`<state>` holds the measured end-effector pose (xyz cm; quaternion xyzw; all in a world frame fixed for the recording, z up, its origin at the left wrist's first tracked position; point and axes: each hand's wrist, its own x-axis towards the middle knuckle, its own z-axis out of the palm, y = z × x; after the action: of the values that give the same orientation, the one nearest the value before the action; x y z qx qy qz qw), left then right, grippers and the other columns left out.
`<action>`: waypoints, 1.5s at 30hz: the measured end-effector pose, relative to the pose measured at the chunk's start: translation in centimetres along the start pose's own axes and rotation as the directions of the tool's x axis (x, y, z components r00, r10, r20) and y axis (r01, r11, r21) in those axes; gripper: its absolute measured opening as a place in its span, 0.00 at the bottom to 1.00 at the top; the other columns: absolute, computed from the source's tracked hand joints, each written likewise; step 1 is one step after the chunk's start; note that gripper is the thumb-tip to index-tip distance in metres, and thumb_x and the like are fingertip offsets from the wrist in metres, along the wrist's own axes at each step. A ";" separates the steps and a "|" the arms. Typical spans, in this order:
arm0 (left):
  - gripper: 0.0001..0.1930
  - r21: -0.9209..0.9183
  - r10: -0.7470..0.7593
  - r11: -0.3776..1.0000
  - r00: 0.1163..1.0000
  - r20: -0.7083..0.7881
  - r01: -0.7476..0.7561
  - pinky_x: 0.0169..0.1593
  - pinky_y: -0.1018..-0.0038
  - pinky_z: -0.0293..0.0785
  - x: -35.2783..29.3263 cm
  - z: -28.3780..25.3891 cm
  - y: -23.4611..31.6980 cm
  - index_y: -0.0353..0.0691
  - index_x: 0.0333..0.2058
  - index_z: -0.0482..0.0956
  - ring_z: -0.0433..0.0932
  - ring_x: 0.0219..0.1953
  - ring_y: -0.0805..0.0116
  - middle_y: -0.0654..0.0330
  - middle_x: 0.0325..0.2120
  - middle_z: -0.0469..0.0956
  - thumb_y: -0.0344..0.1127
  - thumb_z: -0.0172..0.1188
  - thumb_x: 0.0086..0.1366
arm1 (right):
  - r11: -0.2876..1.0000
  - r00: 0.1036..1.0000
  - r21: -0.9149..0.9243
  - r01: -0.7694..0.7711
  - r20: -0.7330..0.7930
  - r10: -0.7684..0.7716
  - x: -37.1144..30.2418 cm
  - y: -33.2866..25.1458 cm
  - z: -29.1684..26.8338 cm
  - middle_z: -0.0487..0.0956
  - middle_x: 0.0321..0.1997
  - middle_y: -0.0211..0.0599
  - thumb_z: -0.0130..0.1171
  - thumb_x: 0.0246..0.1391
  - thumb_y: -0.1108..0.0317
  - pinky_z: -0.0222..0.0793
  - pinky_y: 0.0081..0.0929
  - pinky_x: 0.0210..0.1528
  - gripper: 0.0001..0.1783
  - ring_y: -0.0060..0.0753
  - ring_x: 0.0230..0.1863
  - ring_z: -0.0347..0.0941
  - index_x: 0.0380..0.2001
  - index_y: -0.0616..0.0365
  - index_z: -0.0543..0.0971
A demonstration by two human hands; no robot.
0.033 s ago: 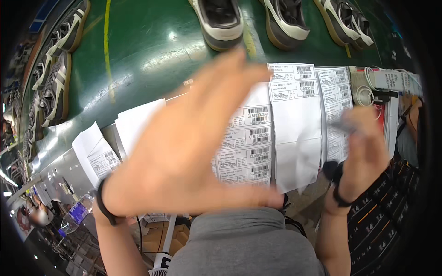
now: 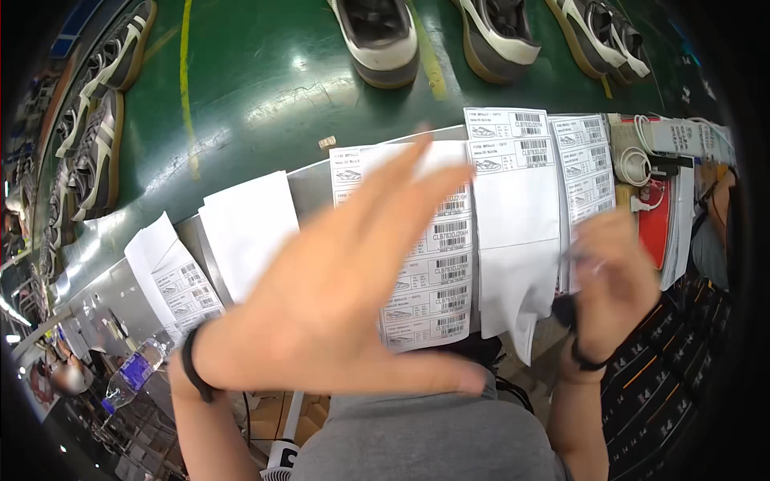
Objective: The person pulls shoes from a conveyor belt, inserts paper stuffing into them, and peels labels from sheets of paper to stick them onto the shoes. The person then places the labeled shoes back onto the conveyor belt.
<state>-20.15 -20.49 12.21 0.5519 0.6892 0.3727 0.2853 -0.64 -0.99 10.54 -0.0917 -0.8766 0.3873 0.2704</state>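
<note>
My left hand (image 2: 321,309) is open, its fingers stretched and thumb apart. It hovers over a sheet of printed labels (image 2: 433,297) and hides part of it. To the right lies a sheet of labels (image 2: 517,208), mostly blank white, with two printed labels at its top and a curled lower corner. My right hand (image 2: 618,293) is beside another label sheet (image 2: 588,168). Its fingers are curled together around something small, too smeared by motion to make out.
Blank white paper (image 2: 249,232) and a folded label sheet (image 2: 172,276) lie to the left. Sneakers (image 2: 377,44) stand on the green table (image 2: 257,96), with more sneakers (image 2: 100,152) at far left. A white cable (image 2: 634,164) and red object (image 2: 656,224) lie right. A bottle (image 2: 132,373) stands lower left.
My right hand has moved slightly down and toward me. My left hand has shifted slightly down, uncovering more of the label sheet. The nearest sneaker has slid slightly left.
</note>
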 end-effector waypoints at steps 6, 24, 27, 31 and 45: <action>0.58 -0.498 -0.321 0.761 0.908 0.270 0.416 0.53 0.61 0.75 -6.2 5.3 1.0 0.32 0.64 0.55 0.75 0.55 0.47 0.36 0.58 0.66 0.55 0.80 0.41 | 0.901 0.911 0.168 -0.400 0.183 0.370 -7.3 -3.5 3.3 0.79 0.22 0.35 0.71 0.36 0.80 0.65 0.24 0.26 0.13 0.31 0.22 0.72 0.30 0.61 0.84; 0.14 -0.809 -0.652 0.407 0.755 0.069 0.425 0.36 0.78 0.82 -9.0 4.9 1.1 0.26 0.46 0.71 0.82 0.34 0.69 0.47 0.39 0.80 0.16 0.57 0.60 | 0.516 0.727 0.522 -0.679 0.384 0.569 -7.2 -3.3 4.2 0.81 0.27 0.41 0.63 0.56 0.77 0.63 0.19 0.30 0.07 0.20 0.28 0.72 0.38 0.69 0.84; 0.14 -0.807 -0.577 0.440 0.813 0.082 0.394 0.41 0.79 0.82 -8.8 4.5 0.5 0.25 0.48 0.71 0.81 0.40 0.71 0.46 0.43 0.79 0.16 0.55 0.63 | 0.475 0.721 0.555 -0.683 0.407 0.561 -6.6 -3.1 3.7 0.81 0.28 0.41 0.61 0.58 0.77 0.64 0.18 0.32 0.08 0.20 0.30 0.73 0.40 0.70 0.83; 0.14 -0.814 -0.569 0.456 0.821 0.043 0.359 0.41 0.79 0.82 -8.3 4.0 0.2 0.25 0.48 0.71 0.81 0.40 0.71 0.46 0.42 0.79 0.16 0.55 0.63 | 0.485 0.728 0.549 -0.681 0.432 0.533 -5.1 -2.7 3.5 0.81 0.28 0.42 0.60 0.58 0.78 0.66 0.19 0.34 0.08 0.24 0.31 0.73 0.39 0.71 0.83; 0.22 -0.238 -0.397 0.914 0.844 -0.361 0.328 0.49 0.70 0.78 -9.7 -5.5 -2.6 0.31 0.53 0.75 0.82 0.46 0.58 0.47 0.49 0.79 0.28 0.62 0.60 | 0.935 0.866 0.193 -0.296 -0.358 0.348 14.0 15.5 -0.3 0.76 0.33 0.27 0.68 0.54 0.67 0.65 0.19 0.39 0.15 0.17 0.34 0.68 0.38 0.62 0.75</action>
<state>-23.80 -31.31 12.99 0.2968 0.7912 0.4737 0.2482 -12.93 14.98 4.99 -0.2935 -0.7506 0.4582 0.3748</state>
